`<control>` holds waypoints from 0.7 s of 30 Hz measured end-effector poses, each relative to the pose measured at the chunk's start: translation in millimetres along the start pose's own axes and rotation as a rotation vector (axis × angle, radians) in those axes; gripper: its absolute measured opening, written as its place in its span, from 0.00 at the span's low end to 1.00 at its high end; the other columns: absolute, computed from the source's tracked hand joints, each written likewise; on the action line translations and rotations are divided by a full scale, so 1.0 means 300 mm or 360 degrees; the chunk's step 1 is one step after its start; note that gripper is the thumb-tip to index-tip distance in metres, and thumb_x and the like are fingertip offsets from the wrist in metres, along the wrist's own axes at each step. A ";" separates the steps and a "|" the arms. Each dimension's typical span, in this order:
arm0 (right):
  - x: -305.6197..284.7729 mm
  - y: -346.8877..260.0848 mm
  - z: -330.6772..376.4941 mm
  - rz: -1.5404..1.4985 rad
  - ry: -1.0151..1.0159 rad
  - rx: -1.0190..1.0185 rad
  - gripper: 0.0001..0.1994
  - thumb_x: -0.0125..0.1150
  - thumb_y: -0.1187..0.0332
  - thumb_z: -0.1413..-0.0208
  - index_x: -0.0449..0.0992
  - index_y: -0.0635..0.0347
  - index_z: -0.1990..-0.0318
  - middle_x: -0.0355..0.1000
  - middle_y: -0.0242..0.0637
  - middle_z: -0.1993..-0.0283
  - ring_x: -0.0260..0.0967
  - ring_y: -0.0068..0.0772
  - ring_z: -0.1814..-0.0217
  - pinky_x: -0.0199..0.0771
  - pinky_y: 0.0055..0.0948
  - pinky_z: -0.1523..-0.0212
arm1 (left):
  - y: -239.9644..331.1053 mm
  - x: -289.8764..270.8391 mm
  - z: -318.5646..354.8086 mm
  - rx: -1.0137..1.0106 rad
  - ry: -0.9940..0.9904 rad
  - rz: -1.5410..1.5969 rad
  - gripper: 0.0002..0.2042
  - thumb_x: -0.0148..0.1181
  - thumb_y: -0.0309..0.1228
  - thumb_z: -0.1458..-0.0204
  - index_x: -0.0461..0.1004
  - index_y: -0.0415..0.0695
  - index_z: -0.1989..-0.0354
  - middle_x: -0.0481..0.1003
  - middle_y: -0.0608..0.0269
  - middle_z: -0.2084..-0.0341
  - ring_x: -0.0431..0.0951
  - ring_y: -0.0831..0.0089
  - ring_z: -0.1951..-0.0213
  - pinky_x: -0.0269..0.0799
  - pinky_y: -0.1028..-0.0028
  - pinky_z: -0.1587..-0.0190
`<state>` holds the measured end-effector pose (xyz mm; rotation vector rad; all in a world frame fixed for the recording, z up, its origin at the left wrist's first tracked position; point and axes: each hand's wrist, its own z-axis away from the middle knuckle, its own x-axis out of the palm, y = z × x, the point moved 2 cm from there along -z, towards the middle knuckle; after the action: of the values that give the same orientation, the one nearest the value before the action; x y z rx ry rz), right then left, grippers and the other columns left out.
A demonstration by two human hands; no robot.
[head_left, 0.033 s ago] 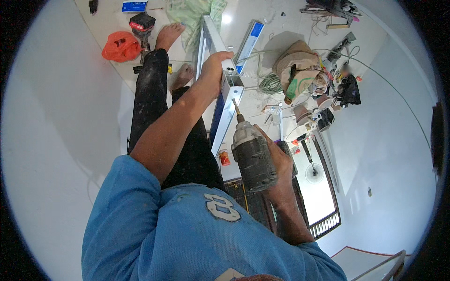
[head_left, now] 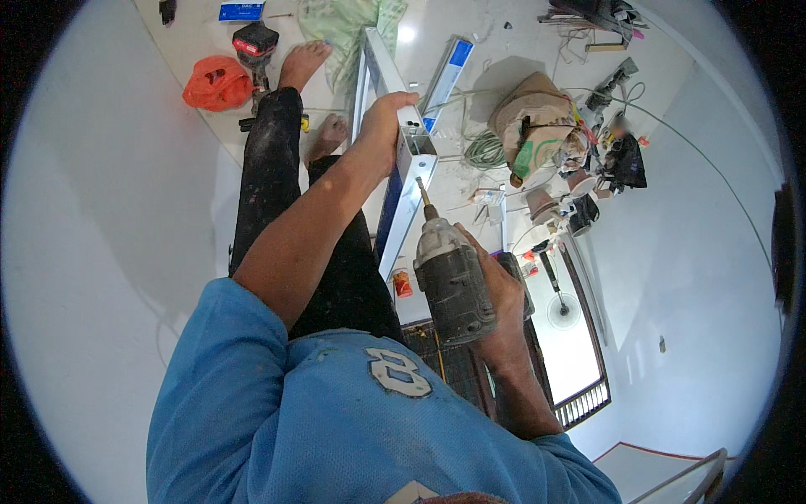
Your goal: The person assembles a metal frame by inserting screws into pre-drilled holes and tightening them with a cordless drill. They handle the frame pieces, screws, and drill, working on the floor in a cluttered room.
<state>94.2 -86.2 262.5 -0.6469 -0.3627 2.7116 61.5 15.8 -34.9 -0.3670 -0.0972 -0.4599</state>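
Note:
My left hand (head_left: 384,126) is closed round a silver metal frame (head_left: 383,63), close to its corner, where the hollow end of one profile shows. Blue film covers part of the lower bar. In my right hand (head_left: 502,290) is a dark, dusty cordless drill driver (head_left: 455,286), gripped by its handle. Its long bit (head_left: 426,196) points up at the frame corner, the tip just below a screw or hole in the end face. Whether the tip touches the metal I cannot tell. My fingers round the handle are partly hidden by the tool's body.
On the tiled floor lie a second power tool (head_left: 254,46), a red plastic bag (head_left: 217,84), a pale green cloth (head_left: 342,38) and a blue-and-white profile (head_left: 449,80). To the right are a brown sack (head_left: 537,122), a coiled hose (head_left: 484,151) and scattered tools. An orange can (head_left: 402,284) stands near my leg.

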 end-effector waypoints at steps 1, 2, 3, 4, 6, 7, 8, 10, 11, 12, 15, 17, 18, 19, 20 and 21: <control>-0.004 -0.002 0.000 -0.0014 -0.0012 0.0022 0.38 0.76 0.68 0.40 0.68 0.61 0.22 0.84 0.54 0.42 0.87 0.46 0.43 0.88 0.40 0.44 | 0.001 0.002 0.002 0.0007 -0.0023 -0.0001 0.18 0.72 0.40 0.47 0.80 0.42 0.55 0.81 0.58 0.67 0.81 0.59 0.68 0.79 0.58 0.63; -0.007 -0.002 0.001 -0.0028 -0.0025 0.0044 0.38 0.76 0.68 0.40 0.69 0.60 0.22 0.84 0.54 0.42 0.87 0.46 0.43 0.88 0.40 0.44 | 0.001 0.003 0.004 -0.0009 -0.0030 0.0004 0.18 0.72 0.40 0.47 0.80 0.41 0.55 0.81 0.58 0.67 0.81 0.59 0.68 0.79 0.58 0.63; -0.006 0.006 0.004 -0.0050 -0.0024 0.0042 0.38 0.75 0.67 0.40 0.68 0.60 0.22 0.84 0.54 0.41 0.87 0.45 0.43 0.88 0.40 0.43 | 0.001 0.004 0.007 -0.0025 -0.0037 0.0009 0.18 0.72 0.40 0.47 0.80 0.41 0.55 0.81 0.58 0.67 0.81 0.59 0.68 0.79 0.57 0.63; 0.001 0.016 0.006 -0.0070 -0.0018 0.0038 0.38 0.75 0.67 0.40 0.68 0.60 0.22 0.84 0.53 0.41 0.87 0.45 0.43 0.88 0.41 0.43 | 0.003 0.004 0.005 -0.0039 -0.0049 0.0014 0.18 0.72 0.40 0.47 0.80 0.41 0.54 0.81 0.58 0.67 0.81 0.59 0.68 0.79 0.57 0.63; 0.005 0.015 0.002 -0.0070 0.0005 0.0001 0.38 0.75 0.67 0.40 0.69 0.59 0.22 0.84 0.53 0.42 0.87 0.46 0.43 0.88 0.41 0.44 | 0.000 -0.010 -0.016 -0.0049 -0.0096 0.0015 0.18 0.72 0.41 0.47 0.80 0.41 0.54 0.81 0.57 0.66 0.82 0.58 0.68 0.80 0.57 0.62; 0.003 0.015 -0.005 -0.0054 0.0019 -0.0037 0.38 0.76 0.67 0.40 0.69 0.59 0.22 0.84 0.53 0.42 0.87 0.46 0.44 0.88 0.41 0.44 | 0.002 -0.010 -0.017 -0.0048 -0.0114 0.0017 0.19 0.72 0.41 0.47 0.80 0.41 0.54 0.82 0.57 0.66 0.82 0.58 0.67 0.81 0.57 0.61; 0.000 0.016 -0.011 -0.0039 0.0032 -0.0076 0.38 0.76 0.66 0.41 0.69 0.59 0.22 0.84 0.53 0.43 0.87 0.47 0.44 0.88 0.41 0.45 | 0.002 -0.007 -0.020 -0.0039 -0.0082 0.0021 0.19 0.72 0.41 0.47 0.80 0.41 0.54 0.82 0.56 0.66 0.83 0.58 0.67 0.81 0.56 0.61; 0.001 0.028 -0.012 0.0078 0.0000 -0.0056 0.39 0.75 0.65 0.41 0.68 0.58 0.21 0.84 0.52 0.44 0.87 0.50 0.46 0.87 0.42 0.46 | 0.000 0.005 -0.028 -0.0025 -0.0022 0.0027 0.19 0.72 0.41 0.46 0.81 0.40 0.53 0.83 0.55 0.65 0.83 0.57 0.66 0.82 0.56 0.60; 0.000 0.031 -0.014 0.0137 -0.0015 -0.0043 0.40 0.75 0.65 0.41 0.68 0.58 0.21 0.84 0.52 0.44 0.87 0.51 0.46 0.87 0.42 0.46 | 0.001 0.003 -0.036 -0.0037 -0.0056 0.0021 0.20 0.72 0.41 0.46 0.80 0.40 0.52 0.83 0.55 0.65 0.83 0.57 0.66 0.83 0.56 0.59; -0.006 0.025 -0.020 0.0203 -0.0052 -0.0031 0.40 0.75 0.64 0.41 0.67 0.57 0.20 0.84 0.52 0.44 0.87 0.52 0.46 0.87 0.42 0.46 | 0.005 0.001 -0.041 -0.0049 -0.0090 0.0015 0.20 0.72 0.41 0.46 0.80 0.40 0.51 0.83 0.55 0.64 0.84 0.56 0.66 0.83 0.55 0.59; -0.031 0.022 -0.020 0.0278 -0.0128 -0.0003 0.43 0.75 0.63 0.42 0.64 0.55 0.19 0.83 0.51 0.45 0.86 0.53 0.46 0.86 0.43 0.46 | 0.000 0.014 -0.022 -0.0106 -0.0090 0.0058 0.17 0.68 0.40 0.43 0.79 0.41 0.53 0.81 0.55 0.68 0.82 0.59 0.70 0.80 0.58 0.65; -0.036 0.037 -0.023 0.0184 -0.0109 -0.0024 0.45 0.75 0.62 0.42 0.62 0.54 0.18 0.83 0.51 0.45 0.85 0.54 0.45 0.86 0.43 0.45 | 0.014 0.039 -0.006 -0.0074 -0.0062 0.0062 0.16 0.67 0.41 0.42 0.79 0.41 0.54 0.81 0.55 0.69 0.82 0.59 0.72 0.78 0.59 0.67; -0.033 0.033 -0.031 0.0200 -0.0102 0.0008 0.45 0.75 0.62 0.42 0.62 0.54 0.18 0.83 0.52 0.45 0.85 0.54 0.45 0.86 0.44 0.44 | 0.016 0.051 0.006 -0.0030 -0.0042 0.0041 0.16 0.67 0.41 0.42 0.79 0.41 0.54 0.81 0.55 0.69 0.82 0.59 0.72 0.79 0.59 0.67; -0.031 0.028 -0.018 0.0216 -0.0113 0.0058 0.45 0.76 0.62 0.42 0.62 0.54 0.18 0.83 0.52 0.46 0.85 0.54 0.44 0.86 0.44 0.44 | -0.002 0.045 0.017 -0.0006 -0.0008 0.0026 0.17 0.67 0.41 0.42 0.80 0.40 0.54 0.82 0.54 0.68 0.82 0.58 0.71 0.79 0.59 0.66; -0.028 0.021 -0.007 0.0232 -0.0124 0.0111 0.45 0.76 0.62 0.43 0.62 0.54 0.18 0.83 0.52 0.46 0.85 0.54 0.43 0.85 0.45 0.43 | 0.008 0.051 0.028 -0.0049 -0.0041 0.0075 0.16 0.67 0.40 0.42 0.80 0.40 0.55 0.81 0.55 0.69 0.82 0.59 0.72 0.79 0.57 0.65; -0.024 0.015 0.001 0.0147 -0.0135 0.0182 0.45 0.77 0.62 0.41 0.62 0.57 0.18 0.82 0.54 0.42 0.84 0.52 0.40 0.85 0.45 0.41 | -0.005 0.038 0.016 -0.0062 -0.0042 0.0064 0.16 0.67 0.40 0.42 0.80 0.40 0.55 0.81 0.56 0.69 0.81 0.59 0.72 0.79 0.57 0.66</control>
<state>99.0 -92.9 264.1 -0.5308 -0.2009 2.8292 70.9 11.6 -27.9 -0.4125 -0.1065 -0.4180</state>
